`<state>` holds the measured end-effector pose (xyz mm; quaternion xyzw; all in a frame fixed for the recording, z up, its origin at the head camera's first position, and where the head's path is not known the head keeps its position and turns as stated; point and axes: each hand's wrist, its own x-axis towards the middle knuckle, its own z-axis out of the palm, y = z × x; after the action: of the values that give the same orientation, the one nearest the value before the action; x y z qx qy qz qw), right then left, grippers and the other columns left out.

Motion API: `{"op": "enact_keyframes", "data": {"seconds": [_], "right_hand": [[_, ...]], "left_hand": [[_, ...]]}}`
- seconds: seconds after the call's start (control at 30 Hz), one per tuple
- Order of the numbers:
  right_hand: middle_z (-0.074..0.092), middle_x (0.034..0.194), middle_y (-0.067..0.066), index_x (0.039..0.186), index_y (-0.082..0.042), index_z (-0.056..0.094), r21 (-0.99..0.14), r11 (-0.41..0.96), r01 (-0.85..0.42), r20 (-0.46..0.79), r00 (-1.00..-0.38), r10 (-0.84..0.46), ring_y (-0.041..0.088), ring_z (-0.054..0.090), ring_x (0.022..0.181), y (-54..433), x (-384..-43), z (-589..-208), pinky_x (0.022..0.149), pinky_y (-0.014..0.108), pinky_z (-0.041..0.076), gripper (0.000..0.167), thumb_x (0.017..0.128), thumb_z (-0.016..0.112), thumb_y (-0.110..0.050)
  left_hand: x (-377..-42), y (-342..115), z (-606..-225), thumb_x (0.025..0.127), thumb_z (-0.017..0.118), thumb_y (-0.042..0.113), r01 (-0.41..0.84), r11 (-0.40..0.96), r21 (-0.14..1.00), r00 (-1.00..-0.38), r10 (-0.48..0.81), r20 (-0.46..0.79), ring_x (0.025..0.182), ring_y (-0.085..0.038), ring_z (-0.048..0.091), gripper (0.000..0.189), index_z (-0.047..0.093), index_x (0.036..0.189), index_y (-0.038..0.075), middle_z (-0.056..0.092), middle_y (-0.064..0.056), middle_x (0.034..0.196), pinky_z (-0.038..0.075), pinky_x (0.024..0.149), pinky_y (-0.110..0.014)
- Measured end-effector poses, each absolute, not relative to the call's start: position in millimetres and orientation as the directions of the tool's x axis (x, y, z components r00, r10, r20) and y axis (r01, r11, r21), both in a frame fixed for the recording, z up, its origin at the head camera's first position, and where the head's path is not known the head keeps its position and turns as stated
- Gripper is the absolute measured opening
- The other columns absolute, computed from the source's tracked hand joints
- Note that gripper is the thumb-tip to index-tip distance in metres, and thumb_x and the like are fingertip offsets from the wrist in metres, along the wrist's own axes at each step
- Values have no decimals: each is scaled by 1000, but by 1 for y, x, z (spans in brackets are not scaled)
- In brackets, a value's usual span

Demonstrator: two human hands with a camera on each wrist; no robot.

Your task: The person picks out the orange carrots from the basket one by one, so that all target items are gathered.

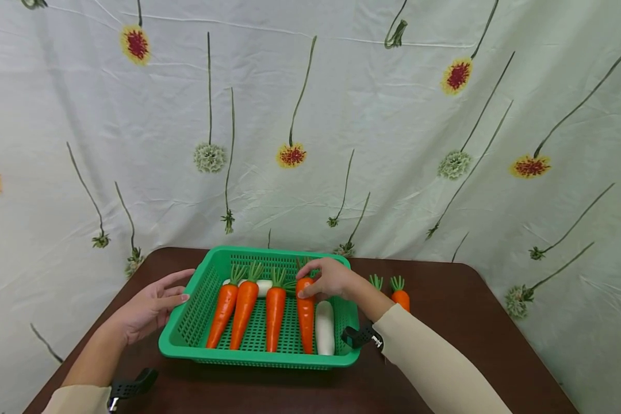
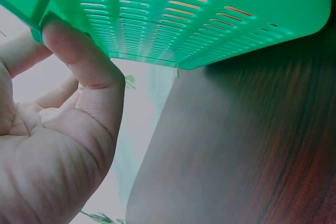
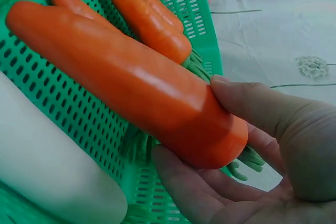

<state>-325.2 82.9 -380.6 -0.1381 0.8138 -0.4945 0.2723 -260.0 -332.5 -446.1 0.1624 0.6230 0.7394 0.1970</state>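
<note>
A green plastic basket (image 1: pixel 259 360) with slotted walls stands on the table. My left hand (image 1: pixel 152 307) grips its left rim, thumb and fingertips at the edge; the left wrist view shows the thumb (image 2: pixel 86 59) against the rim. Near the basket's right side, my right hand (image 1: pixel 331 279) pinches a carrot (image 1: pixel 305 316) by its thick top end, thumb on one side and fingers on the other. This carrot (image 3: pixel 136 85) points its tip toward the near wall. Left of it lie three more carrots (image 1: pixel 275 319). A white radish (image 1: pixel 324 328) is on its right, and another white piece (image 1: pixel 263 287) lies behind the carrots.
More carrots (image 1: pixel 401 298) with green tops lie on the dark brown table (image 1: pixel 460 345) right of the basket, partly hidden by my right forearm. A white flower-patterned cloth (image 1: pixel 383 115) hangs behind the table.
</note>
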Motion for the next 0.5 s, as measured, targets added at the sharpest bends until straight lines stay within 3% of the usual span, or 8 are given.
{"op": "enact_keyframes", "data": {"seconds": [0.3,0.5], "right_hand": [[72,109,16,134,-6,65,-929,369,-13,-181,-855,-486,23,74,84,93,-318,-380,93,54,60,48,89,80,-10],[70,118,18,136,-9,66,-964,265,-5,-122,-879,-460,24,74,94,103,-314,-378,96,49,60,48,90,79,-11]], "left_hand": [[-260,-333,-446,108,46,3,-85,-135,987,-873,488,-8,109,-24,74,58,22,158,19,71,-2,125,62,90,-46],[-260,-332,-445,108,46,3,-86,-140,987,-871,492,-6,109,-24,74,57,22,157,19,71,-2,126,61,90,-47]]}}
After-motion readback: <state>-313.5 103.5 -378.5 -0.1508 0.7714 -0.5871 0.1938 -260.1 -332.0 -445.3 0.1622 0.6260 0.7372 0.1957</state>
